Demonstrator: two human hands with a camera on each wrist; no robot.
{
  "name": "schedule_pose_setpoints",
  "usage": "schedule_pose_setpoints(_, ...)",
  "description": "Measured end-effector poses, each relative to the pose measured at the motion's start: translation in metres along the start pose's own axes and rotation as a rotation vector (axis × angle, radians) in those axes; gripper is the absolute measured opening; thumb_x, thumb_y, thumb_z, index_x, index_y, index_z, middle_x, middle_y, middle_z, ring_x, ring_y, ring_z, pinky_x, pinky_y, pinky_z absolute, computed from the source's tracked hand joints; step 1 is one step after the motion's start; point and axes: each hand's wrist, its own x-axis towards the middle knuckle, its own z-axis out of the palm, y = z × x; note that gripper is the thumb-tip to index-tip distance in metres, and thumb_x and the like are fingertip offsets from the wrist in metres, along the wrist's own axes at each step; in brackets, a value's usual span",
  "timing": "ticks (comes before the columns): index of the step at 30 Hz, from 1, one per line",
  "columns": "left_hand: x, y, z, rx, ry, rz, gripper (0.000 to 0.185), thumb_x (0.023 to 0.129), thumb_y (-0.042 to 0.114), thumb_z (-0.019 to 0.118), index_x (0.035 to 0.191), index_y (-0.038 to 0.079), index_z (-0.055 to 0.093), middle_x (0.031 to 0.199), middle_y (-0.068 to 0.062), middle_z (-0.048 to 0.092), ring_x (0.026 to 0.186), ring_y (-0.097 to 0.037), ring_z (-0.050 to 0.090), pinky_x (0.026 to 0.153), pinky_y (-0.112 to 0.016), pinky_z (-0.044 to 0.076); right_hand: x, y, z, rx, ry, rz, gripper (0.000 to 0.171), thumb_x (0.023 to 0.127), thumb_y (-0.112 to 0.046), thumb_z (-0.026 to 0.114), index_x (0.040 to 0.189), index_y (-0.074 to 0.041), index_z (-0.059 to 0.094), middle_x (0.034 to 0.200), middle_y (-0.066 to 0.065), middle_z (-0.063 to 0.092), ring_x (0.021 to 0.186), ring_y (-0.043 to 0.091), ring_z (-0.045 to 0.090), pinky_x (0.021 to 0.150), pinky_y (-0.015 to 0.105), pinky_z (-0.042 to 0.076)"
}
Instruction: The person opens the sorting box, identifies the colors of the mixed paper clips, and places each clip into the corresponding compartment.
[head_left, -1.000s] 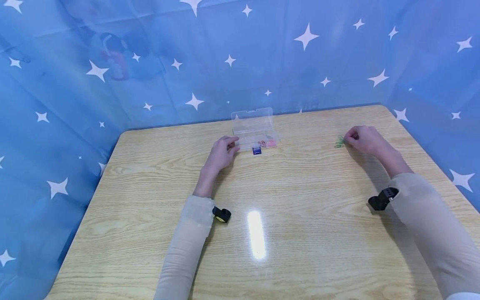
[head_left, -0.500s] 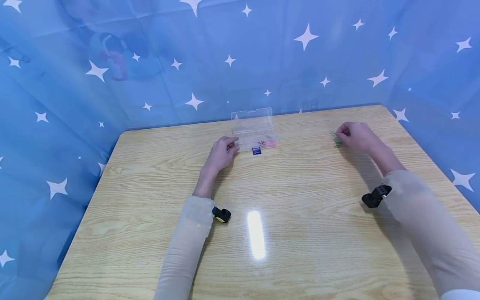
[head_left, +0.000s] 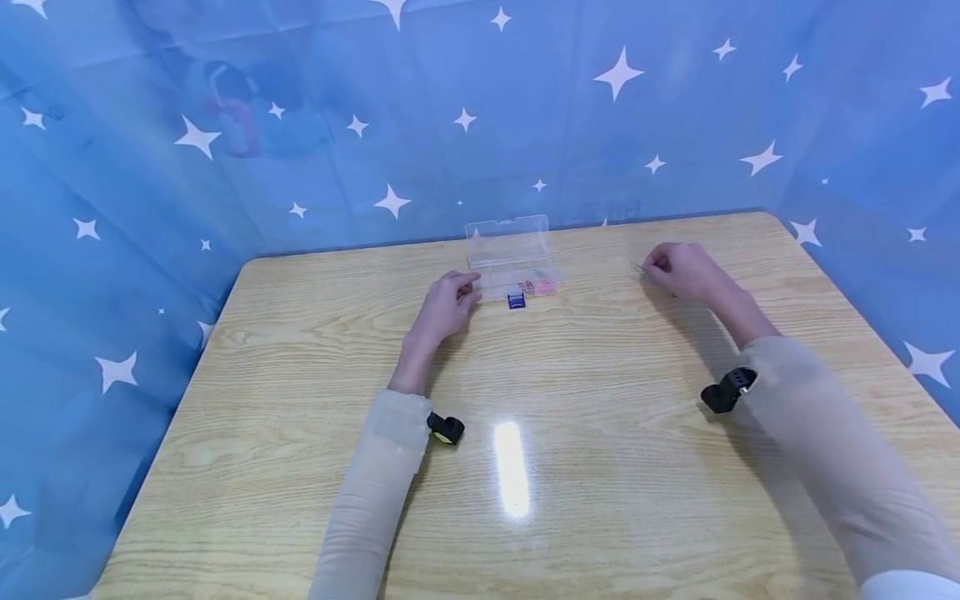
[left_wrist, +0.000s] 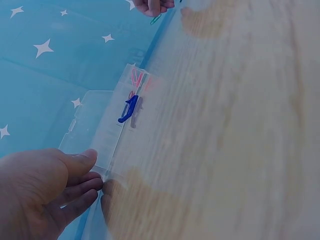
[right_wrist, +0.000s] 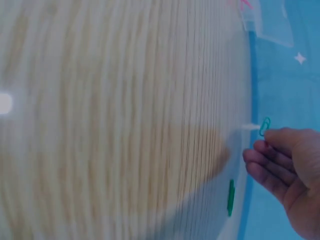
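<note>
A clear plastic box (head_left: pixel 510 250) stands open at the table's far middle, with pink clips (head_left: pixel 542 287) inside. A blue clip (head_left: pixel 515 301) lies against its front. My left hand (head_left: pixel 469 288) holds the box's left end, thumb above and fingers below the corner (left_wrist: pixel 100 172). The left wrist view shows the same box (left_wrist: pixel 95 125), the blue clip (left_wrist: pixel 128 110) and the pink clips (left_wrist: pixel 137 79). To the box's right, my right hand (head_left: pixel 649 267) is raised, pinching a green paper clip (right_wrist: pixel 264 126) at its fingertips (right_wrist: pixel 252 154). Another green clip (right_wrist: pixel 230 197) lies on the table under that hand.
The wooden table (head_left: pixel 525 392) is walled by a blue star-patterned cloth (head_left: pixel 300 125) at the back and both sides. A bright light reflection (head_left: pixel 512 467) sits on the near middle of the tabletop. Black wrist cameras (head_left: pixel 446 429) are strapped on both sleeves.
My right hand has lifted a green paper clip off the table and moved left toward the box. The left hand has stayed on the box's end.
</note>
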Motion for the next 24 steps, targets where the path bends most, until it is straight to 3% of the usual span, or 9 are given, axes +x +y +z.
schedule_pose_setpoints(5, 0.001, 0.000, 0.000, 0.005, 0.000, 0.005, 0.039, 0.102, 0.013, 0.061, 0.141, 0.003, 0.059, 0.125, -0.016, 0.061, 0.111, -0.026, 0.061, 0.096, -0.035, 0.052, 0.006, -0.008, 0.008, 0.001, 0.002, -0.030, 0.023, 0.101, -0.010, 0.057, 0.104, 0.011, 0.065, 0.094, 0.024, 0.068, 0.083, 0.034, 0.064, 0.074, 0.046, 0.053)
schedule_pose_setpoints(12, 0.001, 0.000, 0.000, 0.005, -0.003, 0.007, 0.040, 0.103, 0.013, 0.061, 0.141, 0.003, 0.058, 0.125, -0.016, 0.061, 0.110, -0.026, 0.061, 0.094, -0.035, 0.052, 0.012, -0.021, 0.017, -0.001, -0.002, -0.043, 0.020, 0.101, -0.010, 0.057, 0.103, 0.008, 0.065, 0.092, 0.021, 0.068, 0.079, 0.029, 0.063, 0.071, 0.042, 0.051)
schedule_pose_setpoints(24, 0.000, 0.001, 0.000, 0.008, 0.001, 0.004, 0.039, 0.102, 0.013, 0.062, 0.140, 0.003, 0.059, 0.126, -0.016, 0.061, 0.111, -0.026, 0.061, 0.095, -0.035, 0.052, 0.032, -0.047, 0.028, 0.008, -0.030, -0.079, 0.017, 0.100, -0.007, 0.056, 0.103, 0.008, 0.065, 0.093, 0.020, 0.068, 0.083, 0.031, 0.064, 0.079, 0.047, 0.054)
